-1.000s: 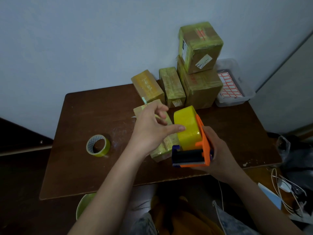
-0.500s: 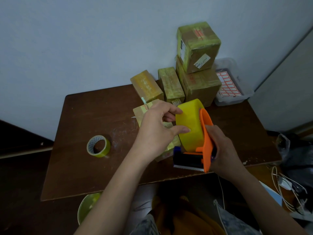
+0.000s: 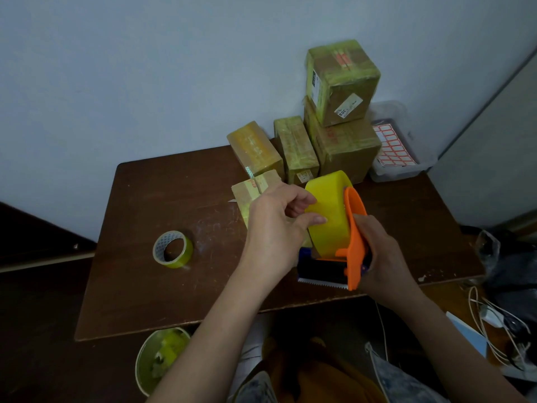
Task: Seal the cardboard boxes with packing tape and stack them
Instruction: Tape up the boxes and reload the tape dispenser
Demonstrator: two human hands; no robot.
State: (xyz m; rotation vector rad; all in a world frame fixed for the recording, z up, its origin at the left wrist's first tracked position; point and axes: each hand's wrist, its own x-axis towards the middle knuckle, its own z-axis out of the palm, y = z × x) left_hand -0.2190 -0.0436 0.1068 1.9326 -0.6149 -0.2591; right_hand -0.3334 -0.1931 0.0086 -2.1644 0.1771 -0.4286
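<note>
An orange tape dispenser [image 3: 355,242] with a big yellow tape roll [image 3: 329,216] hangs above the table's front middle. My right hand [image 3: 377,257] grips its handle. My left hand [image 3: 276,228] reaches over to the roll, thumb on its face and fingers curled at its left edge. Under my left hand lies a small cardboard box [image 3: 252,190], partly hidden. At the back stand several taped boxes: a small one [image 3: 255,148], a narrow one [image 3: 296,149], and a big box [image 3: 345,146] with another box [image 3: 343,80] stacked on it.
A loose tape roll [image 3: 173,250] sits on the brown table [image 3: 145,286] at the left. A clear tray of red labels [image 3: 392,146] stands at the back right. A bin with tape scraps [image 3: 161,359] is below the front edge. Cables [image 3: 494,318] lie at right.
The dispenser has tilted upright, roll raised and toothed blade turned toward me. My left hand has shifted from the box toward the roll's left edge.
</note>
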